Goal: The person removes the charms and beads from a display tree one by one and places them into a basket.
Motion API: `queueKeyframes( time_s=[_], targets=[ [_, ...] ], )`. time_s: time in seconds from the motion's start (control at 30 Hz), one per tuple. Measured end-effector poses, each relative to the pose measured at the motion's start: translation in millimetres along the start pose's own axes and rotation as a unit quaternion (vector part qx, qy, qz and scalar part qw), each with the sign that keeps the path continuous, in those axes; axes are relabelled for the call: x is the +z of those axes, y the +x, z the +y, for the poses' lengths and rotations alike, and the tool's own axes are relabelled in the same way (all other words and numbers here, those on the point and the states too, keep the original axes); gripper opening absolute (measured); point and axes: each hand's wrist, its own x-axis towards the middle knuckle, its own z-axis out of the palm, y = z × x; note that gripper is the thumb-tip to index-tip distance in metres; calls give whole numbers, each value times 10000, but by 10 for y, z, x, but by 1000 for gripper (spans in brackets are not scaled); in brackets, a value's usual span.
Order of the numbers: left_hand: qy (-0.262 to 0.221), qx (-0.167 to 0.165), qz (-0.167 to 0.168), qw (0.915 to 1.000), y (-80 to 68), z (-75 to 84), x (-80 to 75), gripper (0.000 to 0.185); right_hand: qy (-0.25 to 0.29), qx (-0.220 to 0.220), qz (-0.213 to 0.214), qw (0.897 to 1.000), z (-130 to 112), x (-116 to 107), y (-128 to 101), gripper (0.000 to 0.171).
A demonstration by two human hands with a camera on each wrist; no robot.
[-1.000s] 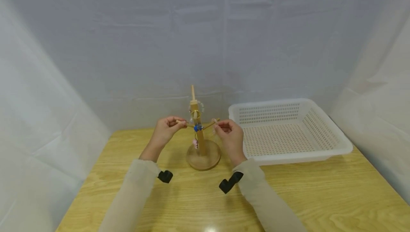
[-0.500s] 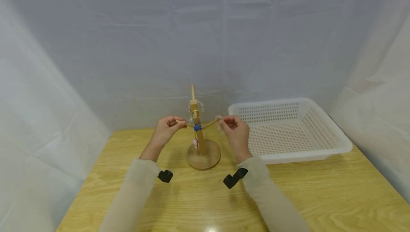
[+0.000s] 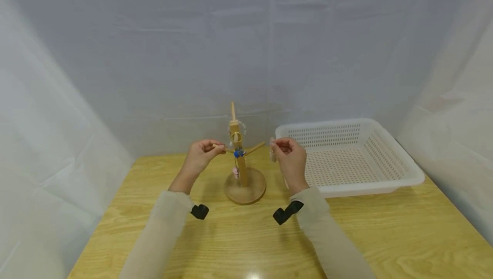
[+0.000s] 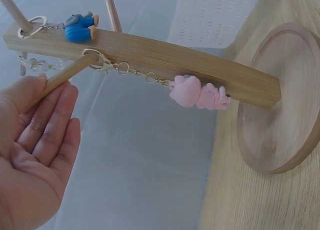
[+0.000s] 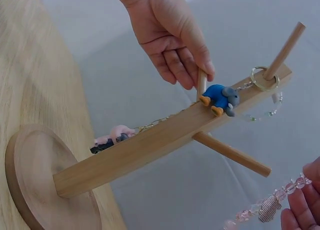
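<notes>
My left hand [image 3: 200, 155] pinches one peg [image 4: 71, 71] of a wooden jewellery stand [image 5: 135, 157] between thumb and fingers. A keychain with a pink figure [image 4: 187, 91] hangs from that peg near the post. Held by the thumb and fingers of my right hand [image 3: 292, 160] is a clear pinkish beaded bracelet [image 5: 251, 211] with a silvery charm. It hangs to the right of the bare right peg [image 5: 234, 154], apart from its tip. Higher on the post, a keychain with a blue-clothed grey figure [image 5: 219, 97] and another beaded bracelet [image 5: 277, 110] hang on other pegs.
A white plastic basket [image 3: 404, 180] with slotted walls stands to the right, just beyond my right hand. The stand's round base [image 3: 250, 195] rests on the wooden table [image 3: 231, 240]. Pale cloth [image 3: 173, 56] hangs behind and at both sides.
My right hand has drawn the beaded bracelet rightward off the end of the right peg and away from it. The left hand stays on its peg, and the stand has not moved.
</notes>
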Motion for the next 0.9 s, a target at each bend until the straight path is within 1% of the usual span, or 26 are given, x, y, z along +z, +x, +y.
queueKeyframes(
  time_s=[0.1,0.27,0.37,0.63,0.77,0.9],
  targets=[
    [-2,-11,10,10000,1,0,4,29,-46,0,-51,10000,-1,-55,20,12],
    [-42,-68,13,10000,2,-5,6,27,-259,-170,-162,9994,7,-174,56,10],
    [-49,-61,28,10000,-2,-2,8,26,-265,-206,-180,9993,7,-240,73,12],
    [-126,-176,55,9998,-15,9,10,25,-235,-118,-229,9994,-12,-399,54,14],
    [-91,-160,33,9998,-5,-4,11,28,-383,-158,-399,9983,5,-512,51,15],
    [-106,-137,10,9998,0,-1,22,27,-650,-135,-607,9959,40,-664,60,17]
  ],
)
